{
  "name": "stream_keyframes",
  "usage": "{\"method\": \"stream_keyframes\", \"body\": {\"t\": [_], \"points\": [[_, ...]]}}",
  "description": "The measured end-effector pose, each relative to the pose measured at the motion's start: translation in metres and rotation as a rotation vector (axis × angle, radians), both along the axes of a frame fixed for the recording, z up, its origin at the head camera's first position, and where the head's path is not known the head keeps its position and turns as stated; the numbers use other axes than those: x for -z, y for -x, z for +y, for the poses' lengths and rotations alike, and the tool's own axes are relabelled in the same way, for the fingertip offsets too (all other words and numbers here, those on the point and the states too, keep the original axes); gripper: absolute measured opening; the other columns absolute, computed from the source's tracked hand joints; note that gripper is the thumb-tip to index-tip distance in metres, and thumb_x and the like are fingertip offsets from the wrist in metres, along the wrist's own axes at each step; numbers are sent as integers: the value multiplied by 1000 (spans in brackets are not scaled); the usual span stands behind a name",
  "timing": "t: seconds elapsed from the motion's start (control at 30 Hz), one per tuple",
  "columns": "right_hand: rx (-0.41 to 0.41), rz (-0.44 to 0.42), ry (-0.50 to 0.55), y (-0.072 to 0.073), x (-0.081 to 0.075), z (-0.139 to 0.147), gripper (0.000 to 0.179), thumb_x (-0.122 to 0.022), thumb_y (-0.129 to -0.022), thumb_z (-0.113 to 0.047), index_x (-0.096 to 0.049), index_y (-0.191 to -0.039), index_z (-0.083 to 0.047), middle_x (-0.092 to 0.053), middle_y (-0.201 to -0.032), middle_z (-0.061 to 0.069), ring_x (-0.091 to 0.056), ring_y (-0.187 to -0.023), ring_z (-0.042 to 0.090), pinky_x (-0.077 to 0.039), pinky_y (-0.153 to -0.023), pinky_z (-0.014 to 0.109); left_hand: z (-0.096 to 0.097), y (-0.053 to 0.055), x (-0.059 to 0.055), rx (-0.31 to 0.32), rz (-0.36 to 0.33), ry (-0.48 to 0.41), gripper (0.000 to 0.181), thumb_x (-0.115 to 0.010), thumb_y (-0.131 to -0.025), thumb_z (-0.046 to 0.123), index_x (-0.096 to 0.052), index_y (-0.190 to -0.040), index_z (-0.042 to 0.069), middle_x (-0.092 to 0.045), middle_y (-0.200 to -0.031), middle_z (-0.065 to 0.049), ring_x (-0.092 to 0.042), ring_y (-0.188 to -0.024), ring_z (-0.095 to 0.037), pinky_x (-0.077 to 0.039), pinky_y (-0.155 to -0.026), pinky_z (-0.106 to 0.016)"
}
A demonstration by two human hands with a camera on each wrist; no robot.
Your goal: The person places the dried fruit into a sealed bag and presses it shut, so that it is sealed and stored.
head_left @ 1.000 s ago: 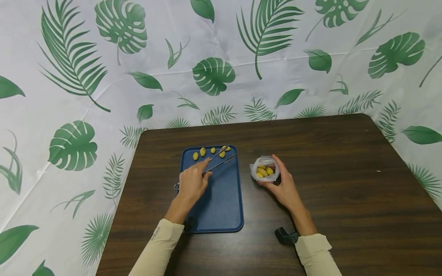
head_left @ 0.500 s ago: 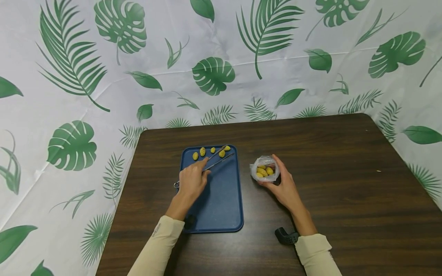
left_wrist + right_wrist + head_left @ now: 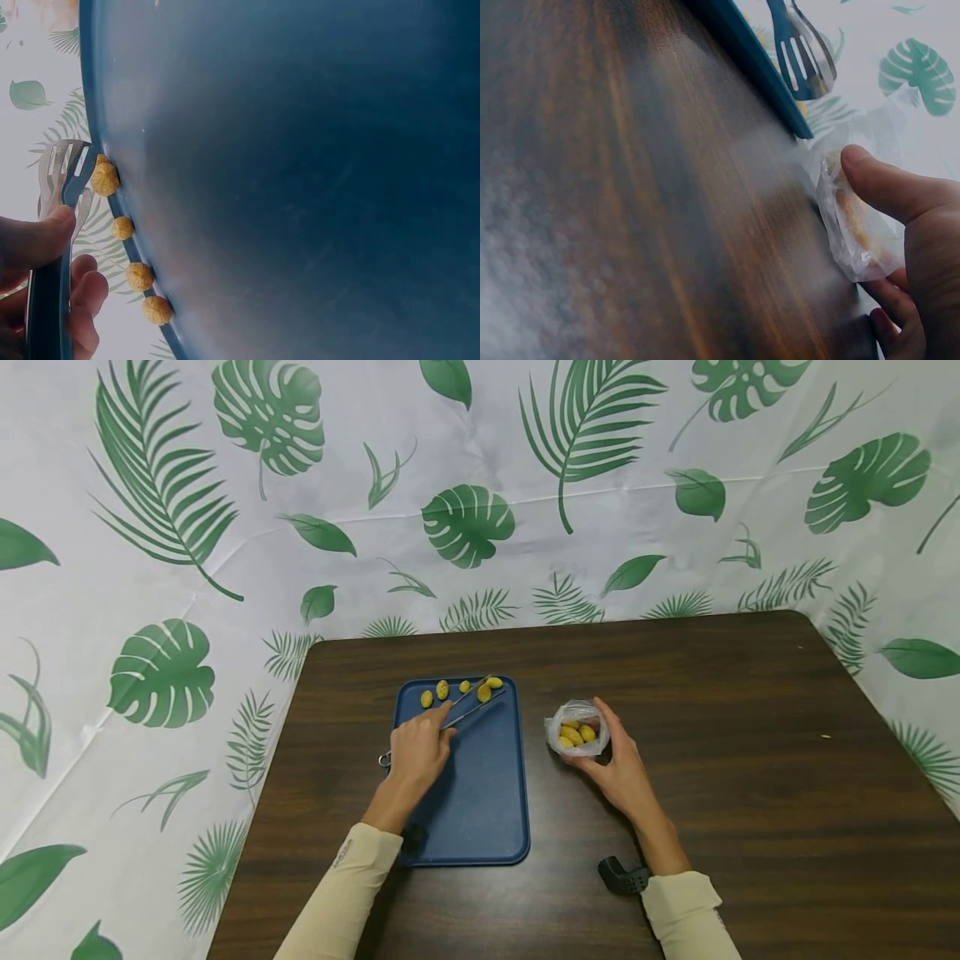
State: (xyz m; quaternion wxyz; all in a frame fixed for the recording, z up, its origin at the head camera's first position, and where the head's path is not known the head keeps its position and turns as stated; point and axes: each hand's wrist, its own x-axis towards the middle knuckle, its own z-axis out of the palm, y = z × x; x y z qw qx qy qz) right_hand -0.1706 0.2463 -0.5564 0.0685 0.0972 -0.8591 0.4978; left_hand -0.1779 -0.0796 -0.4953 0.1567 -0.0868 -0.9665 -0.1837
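Observation:
My left hand [image 3: 417,750] grips a pair of metal tongs [image 3: 472,708] over the tray's far part. Their slotted ends [image 3: 66,169] stand apart near small yellow lumpy pieces [image 3: 484,693] at the tray's far right; whether they touch is not clear. Other such pieces [image 3: 442,690] lie along the far rim of the blue tray [image 3: 480,802]. To the right of the tray, my right hand [image 3: 618,770] holds a clear plastic bag [image 3: 552,731], thumb and fingers curled around its side. The bag's mouth is open, with several yellow pieces [image 3: 572,737] inside.
The dark wood-patterned table [image 3: 735,735] extends to the right of the bag. Behind it hangs a white cloth [image 3: 360,560] with green leaf prints. A black device [image 3: 622,877] is strapped on the right wrist.
The tongs' ends have come closer together and shifted slightly left among the pieces at the far right of the tray. The right hand keeps its hold on the bag.

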Motion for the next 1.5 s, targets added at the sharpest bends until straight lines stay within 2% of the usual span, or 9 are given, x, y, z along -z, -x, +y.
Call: {"method": "stream_keyframes", "body": {"t": [0.27, 0.57, 0.97, 1.33, 1.5], "points": [[-4, -3, 6, 0, 0, 0, 104, -90, -80, -16, -28, -164, -24, -49, -153, 25, -46, -141, 43, -31, -114, 71, 1, 2, 2, -9, 1, 3, 38, -77, -92, 15, -73, -129, 8, -78, -116, -11, -76, -80, -34, -58, -63, -48], [-5, -5, 10, 0, -1, -1, 103, -89, -81, -16, -29, -164, -22, -47, -155, 24, -45, -142, 44, -31, -115, 71, 0, 3, 2, -33, 9, -31, 33, -75, -92, 11, -76, -125, 8, -80, -107, -12, -75, -75, -35, -57, -61, -49], [2, 4, 2, 0, 1, 0, 102, -90, -80, -16, -30, -163, -16, -48, -153, 25, -45, -141, 45, -31, -114, 70, -2, 4, 5, -54, -15, -35, 32, -74, -93, 11, -76, -125, 9, -80, -101, -14, -74, -74, -35, -57, -64, -50], [-4, 8, 7, -1, 1, 0, 104, -90, -80, -16, -29, -164, -22, -52, -150, 26, -48, -139, 44, -32, -113, 69, -5, 2, 8, -57, -70, -39, 32, -72, -94, 13, -75, -126, 10, -80, -103, -17, -74, -78, -37, -57, -67, -52], [-6, -1, 10, 0, 0, 0, 105, -90, -80, -16, -28, -164, -23, -49, -153, 25, -46, -140, 43, -31, -113, 70, -8, 0, 7, -57, -59, -58, 32, -72, -94, 13, -76, -126, 11, -80, -102, -17, -74, -77, -37, -57, -66, -53]]}}
